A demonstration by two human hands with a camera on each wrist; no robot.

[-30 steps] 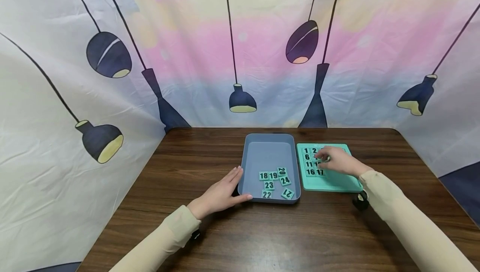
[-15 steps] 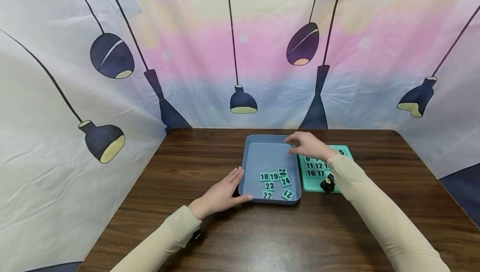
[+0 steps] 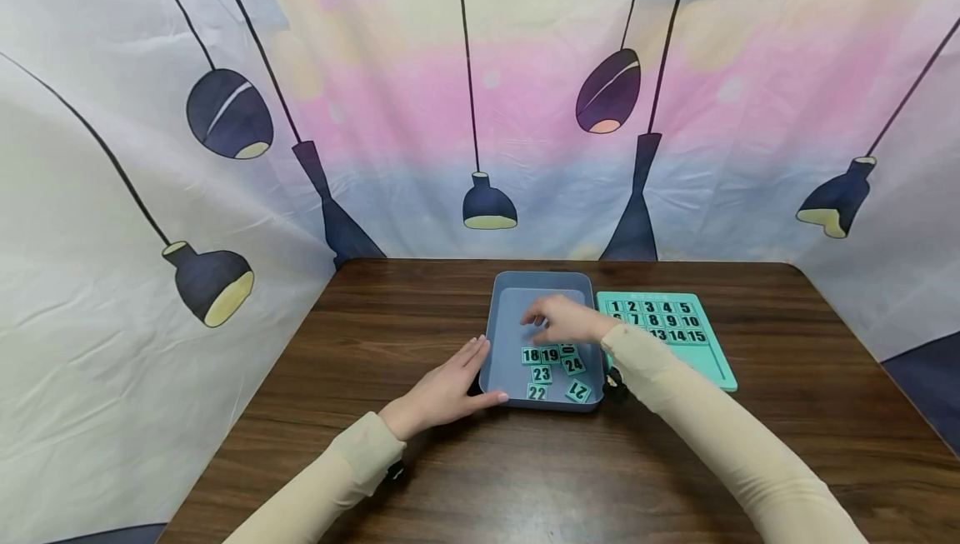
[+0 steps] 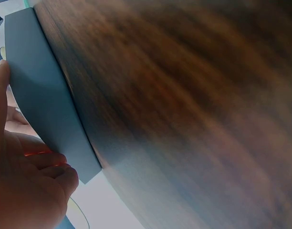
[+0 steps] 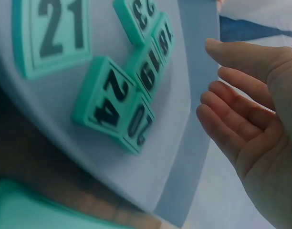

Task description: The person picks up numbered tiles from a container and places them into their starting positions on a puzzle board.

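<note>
A blue-grey tray (image 3: pixel 525 277) holds several loose turquoise number tiles, among them tile 18 (image 3: pixel 531 356), tile 23 (image 3: pixel 542 375) and tile 21 (image 5: pixel 55 28). My left hand (image 3: pixel 442 386) rests against the tray's near left corner, fingers along the left side and thumb at the front rim. In the left wrist view some of its fingers touch the tray's outer wall. My right hand (image 3: pixel 566 321) hovers over the tray just beyond the tiles. In the right wrist view its fingers are loosely bent, with nothing between thumb and fingers.
Right of the tray lies a turquoise number board (image 3: pixel 693 361) with rows of numbered tiles at its far part; my right forearm covers some of it. Both lie on a dark wooden table (image 3: pixel 375 302). A patterned cloth (image 3: pixel 420 111) hangs behind.
My right hand has moved left from the number board, across the tray's right rim, to above the tiles. Tile 17 was in view on the board before. The left hand stays at the tray.
</note>
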